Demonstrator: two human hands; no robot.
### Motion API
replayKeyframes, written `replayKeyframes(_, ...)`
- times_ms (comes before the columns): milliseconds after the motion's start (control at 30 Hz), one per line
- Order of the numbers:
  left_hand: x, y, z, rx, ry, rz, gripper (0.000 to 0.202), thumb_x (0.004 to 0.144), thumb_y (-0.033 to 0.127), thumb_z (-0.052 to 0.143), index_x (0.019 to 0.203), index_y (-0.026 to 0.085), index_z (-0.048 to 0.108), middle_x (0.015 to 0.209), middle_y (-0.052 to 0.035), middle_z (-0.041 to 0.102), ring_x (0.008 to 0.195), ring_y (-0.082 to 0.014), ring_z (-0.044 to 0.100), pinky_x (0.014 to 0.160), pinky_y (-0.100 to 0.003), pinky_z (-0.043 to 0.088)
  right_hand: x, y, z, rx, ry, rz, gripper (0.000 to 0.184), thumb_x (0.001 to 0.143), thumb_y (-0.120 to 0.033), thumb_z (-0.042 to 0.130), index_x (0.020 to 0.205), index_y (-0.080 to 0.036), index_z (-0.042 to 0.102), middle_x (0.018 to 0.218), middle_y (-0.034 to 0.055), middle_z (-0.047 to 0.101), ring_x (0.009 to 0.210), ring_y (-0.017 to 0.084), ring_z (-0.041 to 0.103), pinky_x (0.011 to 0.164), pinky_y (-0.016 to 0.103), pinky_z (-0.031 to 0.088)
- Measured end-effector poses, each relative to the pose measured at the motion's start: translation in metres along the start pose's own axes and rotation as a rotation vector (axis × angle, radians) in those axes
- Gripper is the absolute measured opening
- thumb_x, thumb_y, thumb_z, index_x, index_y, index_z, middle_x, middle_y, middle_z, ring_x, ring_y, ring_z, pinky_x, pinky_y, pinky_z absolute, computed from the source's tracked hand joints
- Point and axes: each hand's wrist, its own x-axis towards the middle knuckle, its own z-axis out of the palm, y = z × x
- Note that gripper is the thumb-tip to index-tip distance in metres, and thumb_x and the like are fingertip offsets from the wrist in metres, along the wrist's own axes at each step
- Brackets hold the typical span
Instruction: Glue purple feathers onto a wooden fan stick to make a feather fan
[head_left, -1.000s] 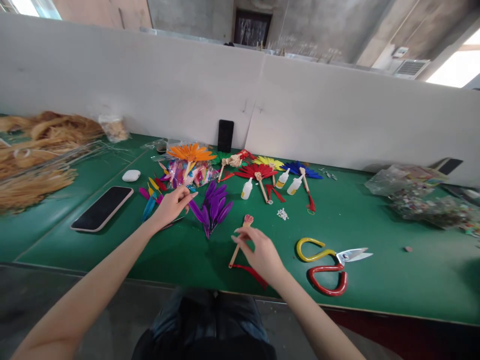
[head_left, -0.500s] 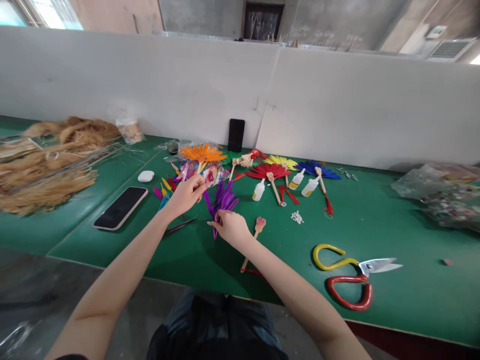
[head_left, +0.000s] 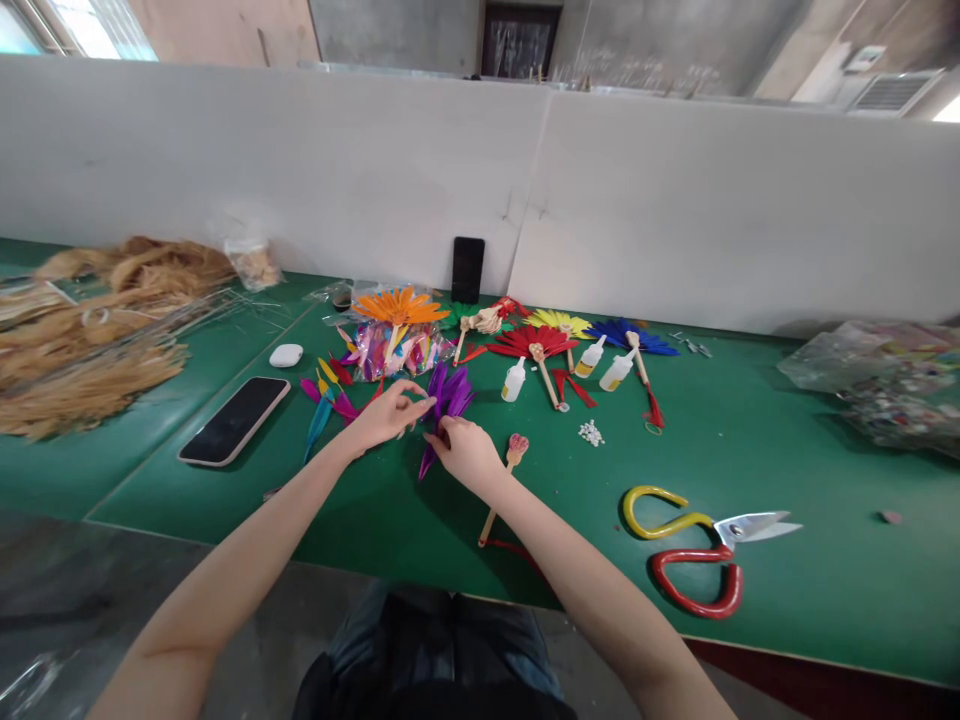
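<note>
A bunch of purple feathers (head_left: 448, 395) lies on the green table (head_left: 787, 470). My right hand (head_left: 466, 452) is closed in a pinch on the lower stems of those feathers. My left hand (head_left: 390, 412) hovers just left of them, thumb and fingers curled and nearly meeting at the edge of the bunch. A small wooden stick with a pink shell-shaped top (head_left: 511, 458) rests just right of my right hand, a red tassel (head_left: 512, 547) trailing from its lower end.
Loose coloured feathers (head_left: 328, 388), a clear bag of feathers (head_left: 396, 350), finished feather fans (head_left: 532, 342), glue bottles (head_left: 514, 379), white beads (head_left: 591, 433). Yellow-and-red scissors (head_left: 694, 550) at right. Phone (head_left: 234, 420) and white case (head_left: 285, 355) at left, straw (head_left: 82, 340) beyond. White partition behind.
My right hand left the wooden stick and moved left onto the purple feathers. My left hand came from the bag of feathers toward the purple bunch.
</note>
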Motion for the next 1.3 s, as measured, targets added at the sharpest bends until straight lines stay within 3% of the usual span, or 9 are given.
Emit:
replayKeyframes(167, 0.008, 0.002, 0.006, 0.228, -0.008, 0.158, 0.038, 0.082, 0.052, 0.046, 0.062, 0.02, 0.05, 0.054, 0.0011, 0.055, 0.05, -0.013, 0.052, 0.05, -0.024, 0.037, 0.001, -0.001, -0.004, -0.001, 0.001, -0.002, 0.021, 0.09, -0.034, 0.048, 0.092, -0.016, 0.059, 0.088, 0.0096, 0.066, 0.077, 0.022, 0.063, 0.06, 0.028, 0.042)
replayKeyframes(300, 0.02, 0.007, 0.005, 0.244, 0.157, 0.17, 0.044, 0.085, 0.049, 0.041, 0.053, 0.019, 0.042, 0.05, 0.0006, 0.056, 0.047, -0.0126, 0.052, 0.051, -0.024, 0.039, 0.003, 0.008, -0.004, 0.04, 0.018, 0.007, 0.029, 0.086, -0.042, 0.053, 0.099, -0.016, 0.056, 0.086, 0.0077, 0.066, 0.078, 0.022, 0.064, 0.061, 0.027, 0.042)
replayKeyframes(567, 0.012, 0.003, 0.008, 0.119, 0.498, 0.213, 0.038, 0.087, 0.038, 0.045, 0.054, 0.019, 0.043, 0.048, 0.0016, 0.055, 0.042, -0.0093, 0.051, 0.05, -0.02, 0.04, 0.011, 0.016, -0.005, 0.086, 0.017, -0.009, 0.017, 0.088, -0.023, 0.052, 0.104, -0.017, 0.054, 0.094, 0.0068, 0.067, 0.082, 0.019, 0.063, 0.063, 0.025, 0.042)
replayKeyframes(700, 0.011, 0.004, -0.009, -0.002, 0.76, 0.22, 0.038, 0.087, 0.041, 0.043, 0.057, 0.019, 0.041, 0.044, 0.0042, 0.048, 0.038, -0.008, 0.045, 0.044, -0.02, 0.035, 0.01, 0.014, -0.004, -0.044, 0.002, -0.049, 0.013, 0.09, -0.019, 0.047, 0.098, -0.016, 0.057, 0.088, 0.0074, 0.065, 0.08, 0.02, 0.062, 0.06, 0.026, 0.042)
replayKeyframes(767, 0.013, 0.001, -0.02, 0.007, 0.81, 0.18, 0.037, 0.087, 0.042, 0.042, 0.057, 0.019, 0.04, 0.042, 0.0056, 0.043, 0.037, -0.008, 0.041, 0.043, -0.02, 0.032, 0.008, 0.012, -0.006, -0.105, 0.03, -0.081, 0.017, 0.088, -0.013, 0.045, 0.1, -0.016, 0.057, 0.09, 0.0078, 0.064, 0.082, 0.02, 0.062, 0.059, 0.026, 0.043)
replayKeyframes(933, 0.017, -0.013, -0.026, 0.286, 0.374, 0.08, 0.042, 0.081, 0.045, 0.049, 0.05, 0.019, 0.036, 0.037, 0.0058, 0.038, 0.038, -0.0095, 0.042, 0.044, -0.021, 0.029, -0.002, 0.007, -0.016, -0.046, 0.185, -0.125, 0.015, 0.087, -0.022, 0.051, 0.1, -0.018, 0.058, 0.094, 0.0078, 0.064, 0.085, 0.02, 0.062, 0.059, 0.025, 0.046)
replayKeyframes(1100, 0.013, -0.013, -0.02, 0.214, -0.045, -0.051, 0.041, 0.079, 0.051, 0.05, 0.056, 0.02, 0.038, 0.043, 0.0044, 0.054, 0.035, -0.0111, 0.049, 0.047, -0.024, 0.038, -0.008, 0.016, -0.023, 0.279, 0.371, -0.079, 0.016, 0.087, -0.033, 0.052, 0.089, -0.02, 0.06, 0.086, 0.0059, 0.066, 0.074, 0.017, 0.064, 0.061, 0.025, 0.048)
replayKeyframes(1233, 0.008, -0.008, -0.021, 0.131, -0.221, -0.125, 0.04, 0.074, 0.054, 0.056, 0.062, 0.021, 0.035, 0.047, 0.0031, 0.059, 0.035, -0.0128, 0.052, 0.04, -0.023, 0.035, -0.006, 0.022, -0.027, 0.625, 0.377, 0.026, 0.013, 0.086, -0.026, 0.049, 0.095, -0.022, 0.056, 0.083, 0.0032, 0.066, 0.07, 0.016, 0.066, 0.058, 0.025, 0.051)
replayKeyframes(1300, 0.007, -0.008, -0.021, 0.109, -0.277, -0.169, 0.041, 0.069, 0.054, 0.06, 0.064, 0.022, 0.035, 0.049, 0.0016, 0.061, 0.036, -0.0143, 0.054, 0.036, -0.022, 0.031, -0.006, 0.022, -0.027, 0.798, 0.344, 0.086, 0.024, 0.084, -0.026, 0.051, 0.107, -0.023, 0.051, 0.082, 0.0022, 0.065, 0.069, 0.017, 0.068, 0.054, 0.024, 0.053)
